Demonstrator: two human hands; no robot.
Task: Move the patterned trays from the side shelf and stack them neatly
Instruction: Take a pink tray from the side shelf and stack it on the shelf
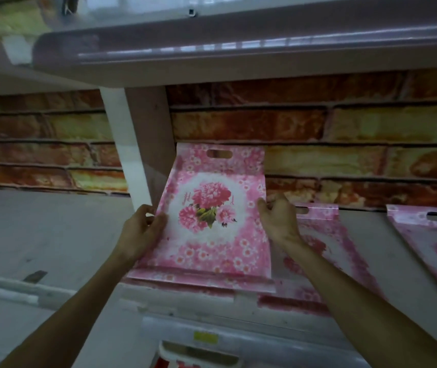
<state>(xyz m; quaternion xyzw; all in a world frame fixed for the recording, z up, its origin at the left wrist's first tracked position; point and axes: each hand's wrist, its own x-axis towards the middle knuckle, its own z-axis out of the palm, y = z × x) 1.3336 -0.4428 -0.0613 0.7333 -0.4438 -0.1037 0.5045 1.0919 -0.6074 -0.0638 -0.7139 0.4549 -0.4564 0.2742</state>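
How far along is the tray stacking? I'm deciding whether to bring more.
Done: at least one pink tray seems to lie under the held one, its edge showing below. In hand: the left hand and right hand grip a floral tray by its sides. Left: a second tray and a third tray lie apart to the right.

Brick-pattern wall (pixel 318 128) runs behind the grey shelf surface (pixel 52 229). Glossy upper shelf (pixel 238 49) overhead, carried by a white upright post (pixel 129 155). Clear plastic container (pixel 265 346), yellow label (pixel 205 337), below the shelf's front edge.
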